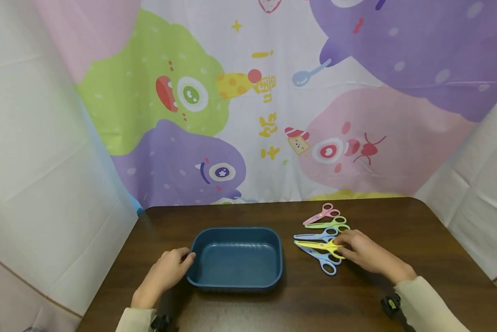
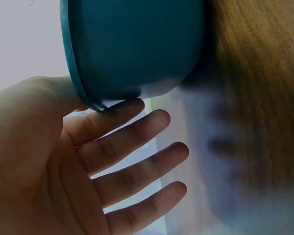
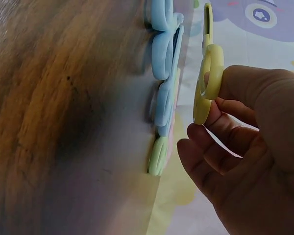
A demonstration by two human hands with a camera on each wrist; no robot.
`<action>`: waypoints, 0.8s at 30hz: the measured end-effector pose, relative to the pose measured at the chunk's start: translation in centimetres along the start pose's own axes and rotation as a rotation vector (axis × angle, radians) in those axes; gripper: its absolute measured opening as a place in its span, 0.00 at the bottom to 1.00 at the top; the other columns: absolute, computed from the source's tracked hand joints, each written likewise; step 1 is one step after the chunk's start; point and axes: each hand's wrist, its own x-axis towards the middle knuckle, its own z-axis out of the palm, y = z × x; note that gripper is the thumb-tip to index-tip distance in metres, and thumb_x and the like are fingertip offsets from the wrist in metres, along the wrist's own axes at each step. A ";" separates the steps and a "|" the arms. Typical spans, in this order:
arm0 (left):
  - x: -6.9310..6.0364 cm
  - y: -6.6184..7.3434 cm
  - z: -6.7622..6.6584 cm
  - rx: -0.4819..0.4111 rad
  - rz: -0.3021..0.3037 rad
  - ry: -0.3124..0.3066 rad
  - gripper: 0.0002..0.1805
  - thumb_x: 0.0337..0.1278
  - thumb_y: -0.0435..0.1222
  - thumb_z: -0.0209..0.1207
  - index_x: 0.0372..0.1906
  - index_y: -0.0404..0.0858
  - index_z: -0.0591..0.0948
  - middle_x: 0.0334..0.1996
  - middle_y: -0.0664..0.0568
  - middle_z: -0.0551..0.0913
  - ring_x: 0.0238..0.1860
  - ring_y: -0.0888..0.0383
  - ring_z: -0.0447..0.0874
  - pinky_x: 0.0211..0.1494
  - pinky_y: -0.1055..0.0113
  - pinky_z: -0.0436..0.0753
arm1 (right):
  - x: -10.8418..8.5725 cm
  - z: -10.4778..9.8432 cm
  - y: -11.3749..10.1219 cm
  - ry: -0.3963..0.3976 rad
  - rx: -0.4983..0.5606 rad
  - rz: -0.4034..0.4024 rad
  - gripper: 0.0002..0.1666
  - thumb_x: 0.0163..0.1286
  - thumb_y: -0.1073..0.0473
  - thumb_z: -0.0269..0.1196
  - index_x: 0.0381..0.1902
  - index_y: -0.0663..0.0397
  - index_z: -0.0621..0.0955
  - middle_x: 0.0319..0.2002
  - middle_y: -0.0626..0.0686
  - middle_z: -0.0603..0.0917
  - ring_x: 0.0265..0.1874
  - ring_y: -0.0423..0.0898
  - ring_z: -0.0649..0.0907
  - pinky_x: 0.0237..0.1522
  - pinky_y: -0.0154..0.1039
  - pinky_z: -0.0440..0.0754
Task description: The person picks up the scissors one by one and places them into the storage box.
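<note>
The yellow scissors (image 1: 319, 245) are in the right hand (image 1: 362, 251), pinched by the handles between thumb and fingers (image 3: 203, 152); the right wrist view shows them raised off the table (image 1: 335, 309). That pickup looks done, and by my judgement the work is at an early stage: one pair is in hand, four pairs remain on the table, and all five are outside the basin (image 1: 240, 265).

Closest to the yellow pair are two blue scissors: the upper blue scissors (image 1: 314, 236) on the far-edge side, and the lower blue scissors (image 1: 320, 257), partly hidden beneath it in the head view. Beyond them, toward the table's far edge, lie the green scissors (image 1: 323, 225), then the pink scissors (image 1: 324, 212), nearest that edge. All the blades point roughly toward the table's left edge.

The basin stands left of the scissors, nearer the table's left edge than its right. The left hand (image 1: 169, 267) pinches its left side at the rim, the thumb tip hidden behind the wall in the left wrist view and the other fingers spread outside.

Counted: five scissors (two blue, one each of yellow, green and pink), one basin, two hands, one table, and one printed backdrop (image 1: 281, 106) behind the far edge.
</note>
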 end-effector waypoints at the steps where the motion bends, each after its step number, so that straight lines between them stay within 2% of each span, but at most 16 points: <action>1: 0.0 0.0 0.0 0.000 -0.001 0.000 0.16 0.75 0.42 0.56 0.51 0.34 0.84 0.36 0.49 0.87 0.35 0.56 0.84 0.39 0.53 0.81 | 0.1 0.0 0.0 0.000 0.000 -0.004 0.05 0.71 0.63 0.67 0.43 0.53 0.86 0.42 0.46 0.85 0.44 0.49 0.82 0.48 0.50 0.80; 5: 0.0 0.0 0.0 -0.002 -0.001 0.001 0.17 0.76 0.42 0.56 0.53 0.34 0.84 0.39 0.48 0.88 0.37 0.56 0.85 0.40 0.52 0.82 | 0.3 -0.1 -0.2 -0.005 0.006 -0.007 0.05 0.71 0.64 0.67 0.43 0.54 0.86 0.41 0.45 0.83 0.42 0.47 0.81 0.46 0.47 0.79; 7: 0.0 0.0 0.1 -0.008 -0.004 -0.005 0.16 0.76 0.42 0.56 0.52 0.34 0.84 0.36 0.49 0.87 0.36 0.56 0.84 0.39 0.53 0.81 | 0.3 -0.2 -0.3 -0.010 0.010 0.001 0.05 0.71 0.64 0.67 0.43 0.54 0.86 0.41 0.45 0.83 0.42 0.46 0.80 0.46 0.47 0.79; 13: -0.1 0.0 0.0 -0.020 -0.010 -0.010 0.17 0.76 0.42 0.56 0.54 0.33 0.83 0.38 0.48 0.88 0.37 0.55 0.85 0.40 0.52 0.82 | 0.6 -0.5 -0.7 -0.011 0.003 0.023 0.05 0.71 0.63 0.67 0.43 0.55 0.87 0.41 0.46 0.83 0.43 0.49 0.80 0.47 0.49 0.80; 18: -0.2 -0.1 0.0 -0.022 -0.010 -0.018 0.21 0.77 0.43 0.55 0.59 0.31 0.82 0.48 0.41 0.88 0.47 0.47 0.88 0.49 0.45 0.84 | 0.7 -0.8 -0.9 -0.018 -0.002 0.043 0.06 0.72 0.64 0.66 0.44 0.55 0.87 0.42 0.48 0.84 0.46 0.52 0.82 0.50 0.54 0.80; 21: -0.2 -0.2 0.2 -0.020 -0.003 -0.016 0.23 0.77 0.44 0.54 0.61 0.30 0.80 0.54 0.38 0.87 0.54 0.42 0.87 0.55 0.42 0.83 | 0.7 -0.8 -0.9 -0.001 -0.009 0.035 0.05 0.71 0.64 0.66 0.43 0.56 0.87 0.41 0.48 0.85 0.46 0.53 0.82 0.50 0.54 0.80; 24: -0.2 -0.2 0.2 -0.020 -0.003 -0.013 0.23 0.77 0.44 0.54 0.61 0.30 0.80 0.55 0.37 0.86 0.55 0.41 0.87 0.56 0.41 0.82 | 0.8 -0.8 -0.9 0.034 -0.016 0.014 0.05 0.70 0.65 0.67 0.42 0.56 0.87 0.40 0.48 0.86 0.45 0.53 0.83 0.50 0.53 0.80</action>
